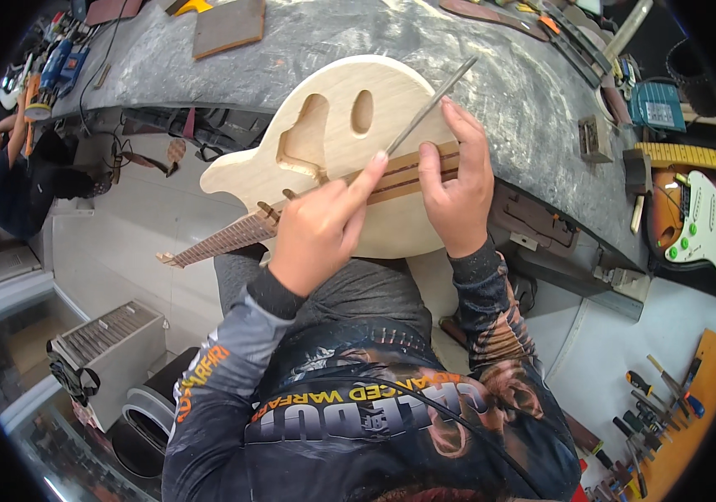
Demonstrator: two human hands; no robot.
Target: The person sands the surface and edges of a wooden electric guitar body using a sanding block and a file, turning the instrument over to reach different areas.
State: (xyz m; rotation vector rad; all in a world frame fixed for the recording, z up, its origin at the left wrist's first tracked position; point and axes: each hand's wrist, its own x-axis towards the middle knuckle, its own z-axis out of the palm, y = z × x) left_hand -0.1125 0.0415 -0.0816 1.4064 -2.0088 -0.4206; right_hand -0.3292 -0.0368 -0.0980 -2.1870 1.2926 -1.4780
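Note:
An unfinished pale wooden guitar body (345, 113) with hollowed cavities rests over my lap against the bench edge, its fretted neck (216, 238) pointing lower left. A long, slim metal file (416, 109) lies diagonally along a dark-striped strip (396, 180) on the body. My left hand (324, 226) has its index finger stretched onto the file's lower end, other fingers curled; what they grip is hidden. My right hand (458, 184) holds the file near its upper end with its fingertips, its thumb on the striped strip.
A grey, scuffed workbench (525, 117) holds a board (224, 29) and tools. At right are a sunburst guitar (688, 230) and a rack of hand tools (667, 393). Another person (15, 176) works with a power tool at left. A grey box (111, 360) stands lower left.

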